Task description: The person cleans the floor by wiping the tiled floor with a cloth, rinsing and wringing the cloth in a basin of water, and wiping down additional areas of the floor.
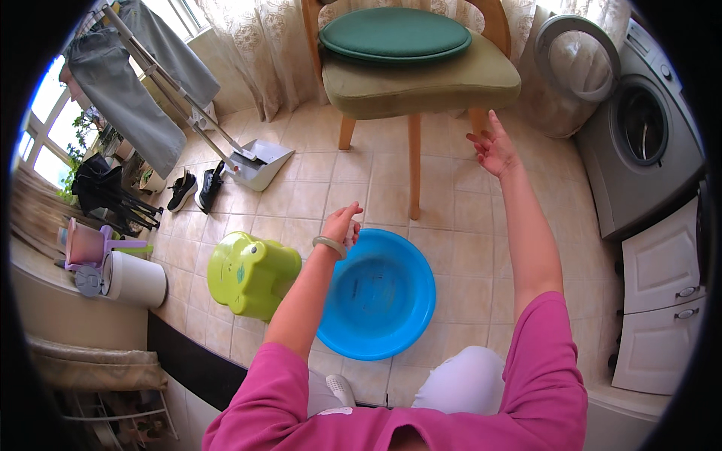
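Note:
My left hand (340,222), with a pale bangle (330,247) at the wrist, hovers over the far-left rim of a blue plastic basin (375,299). Its fingers are partly curled, and a small pale patch shows below them; whether that is a held thing cannot be made out. The basin stands on the tiled floor and has dark marks on its bottom. My right hand (495,149) is stretched forward, palm partly up, fingers apart and holding nothing. It appears just in front of a chair (423,84) that bears a round green cushion (395,34).
Left of the basin is a green plastic step stool (254,276). Beyond it are black shoes (194,189), a long-handled dustpan (259,163) and a white bin (135,279). A front-loading washing machine (643,124) with its door open and white cabinets (660,259) line the right.

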`<state>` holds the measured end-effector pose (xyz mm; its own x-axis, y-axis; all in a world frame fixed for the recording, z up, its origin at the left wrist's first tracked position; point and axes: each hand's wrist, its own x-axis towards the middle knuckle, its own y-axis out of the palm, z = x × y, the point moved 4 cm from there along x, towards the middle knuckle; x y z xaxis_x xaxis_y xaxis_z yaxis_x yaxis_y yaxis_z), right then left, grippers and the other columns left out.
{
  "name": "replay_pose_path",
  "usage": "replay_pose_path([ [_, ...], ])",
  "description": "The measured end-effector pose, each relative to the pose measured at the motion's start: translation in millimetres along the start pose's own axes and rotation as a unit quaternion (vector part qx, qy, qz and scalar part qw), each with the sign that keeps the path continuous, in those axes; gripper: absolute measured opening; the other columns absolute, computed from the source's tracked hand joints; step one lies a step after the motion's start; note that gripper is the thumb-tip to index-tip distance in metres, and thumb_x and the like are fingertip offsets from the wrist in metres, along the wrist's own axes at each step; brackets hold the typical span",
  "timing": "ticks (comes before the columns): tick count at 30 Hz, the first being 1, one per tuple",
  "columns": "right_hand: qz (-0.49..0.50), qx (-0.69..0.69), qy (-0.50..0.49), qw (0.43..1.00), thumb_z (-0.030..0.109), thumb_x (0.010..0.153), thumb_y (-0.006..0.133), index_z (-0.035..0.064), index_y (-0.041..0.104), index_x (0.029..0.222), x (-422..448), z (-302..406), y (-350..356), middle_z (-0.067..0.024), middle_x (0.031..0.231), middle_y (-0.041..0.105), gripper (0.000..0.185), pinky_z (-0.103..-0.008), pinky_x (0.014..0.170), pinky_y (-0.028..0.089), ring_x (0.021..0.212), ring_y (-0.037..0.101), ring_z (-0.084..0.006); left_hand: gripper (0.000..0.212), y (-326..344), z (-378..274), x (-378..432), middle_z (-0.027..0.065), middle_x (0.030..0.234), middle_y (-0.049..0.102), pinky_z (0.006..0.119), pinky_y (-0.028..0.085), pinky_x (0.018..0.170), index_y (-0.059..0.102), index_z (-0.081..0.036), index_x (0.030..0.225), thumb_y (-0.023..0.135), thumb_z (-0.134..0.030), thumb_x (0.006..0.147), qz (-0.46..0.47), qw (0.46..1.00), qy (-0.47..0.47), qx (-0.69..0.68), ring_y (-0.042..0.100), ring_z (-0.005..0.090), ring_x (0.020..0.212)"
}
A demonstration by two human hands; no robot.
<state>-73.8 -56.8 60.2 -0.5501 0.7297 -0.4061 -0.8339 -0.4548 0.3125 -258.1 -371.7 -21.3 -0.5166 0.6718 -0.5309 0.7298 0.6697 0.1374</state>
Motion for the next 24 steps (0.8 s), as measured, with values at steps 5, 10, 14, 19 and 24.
replay_pose_path([
  [5, -0.062, 0.080, 0.013, 0.995, 0.076, 0.052, 0.059, 0.0174, 0.042, 0.119, 39.8, 39.7, 5.6, -0.0044, 0.091, 0.057, 0.091, -0.0244, 0.056, 0.026, 0.063, 0.036, -0.0096, 0.054, 29.1, -84.6, 28.2, 0.0079, 0.072, 0.057, 0.027, 0.033, 0.035, 0.043, -0.009, 0.116, 0.055, -0.047, 0.080, -0.038, 0.995, 0.086, -0.016, 0.044, 0.0134, 0.041],
  [10, -0.086, 0.166, -0.035, 0.982, 0.058, 0.057, 0.071, 0.0205, 0.052, 0.110, 83.6, 54.7, 4.0, -0.0033, 0.100, 0.056, 0.067, -0.0275, 0.063, 0.037, 0.076, 0.047, -0.0115, 0.080, 50.8, -142.6, 48.5, 0.0106, 0.089, 0.057, 0.027, 0.034, 0.039, 0.033, -0.018, 0.122, 0.057, -0.068, 0.064, -0.103, 0.989, 0.095, -0.055, 0.042, 0.0127, 0.044],
  [14, -0.085, 0.281, -0.127, 0.948, 0.031, 0.062, 0.077, 0.0100, 0.051, 0.114, 101.5, 62.4, 1.3, -0.0057, 0.114, 0.052, 0.062, -0.0309, 0.083, 0.043, 0.100, 0.050, -0.0185, 0.082, 55.1, -164.1, 64.3, 0.0076, 0.087, 0.055, 0.026, 0.034, 0.043, 0.042, -0.024, 0.111, 0.061, -0.075, 0.050, -0.089, 0.992, 0.031, -0.085, 0.037, 0.0117, 0.046],
  [19, -0.099, 0.271, -0.173, 0.942, 0.018, 0.065, 0.076, 0.0014, 0.049, 0.116, 98.1, 42.3, -9.6, -0.0071, 0.115, 0.052, 0.060, -0.0317, 0.085, 0.042, 0.101, 0.050, -0.0192, 0.061, 59.9, -165.8, 77.6, 0.0037, 0.080, 0.054, 0.026, 0.035, 0.046, 0.049, -0.026, 0.096, 0.062, -0.070, 0.056, -0.128, 0.981, 0.013, -0.144, 0.036, 0.0111, 0.049],
  [24, -0.115, 0.278, -0.180, 0.936, 0.014, 0.066, 0.075, 0.0018, 0.050, 0.114, 57.5, 33.9, 2.6, -0.0076, 0.110, 0.055, 0.056, -0.0297, 0.082, 0.043, 0.097, 0.052, -0.0197, 0.036, 29.9, -172.6, 79.8, -0.0004, 0.065, 0.044, 0.028, 0.036, 0.049, 0.045, -0.020, 0.085, 0.058, -0.053, 0.075, -0.051, 0.991, -0.016, -0.124, 0.035, 0.0119, 0.049],
])
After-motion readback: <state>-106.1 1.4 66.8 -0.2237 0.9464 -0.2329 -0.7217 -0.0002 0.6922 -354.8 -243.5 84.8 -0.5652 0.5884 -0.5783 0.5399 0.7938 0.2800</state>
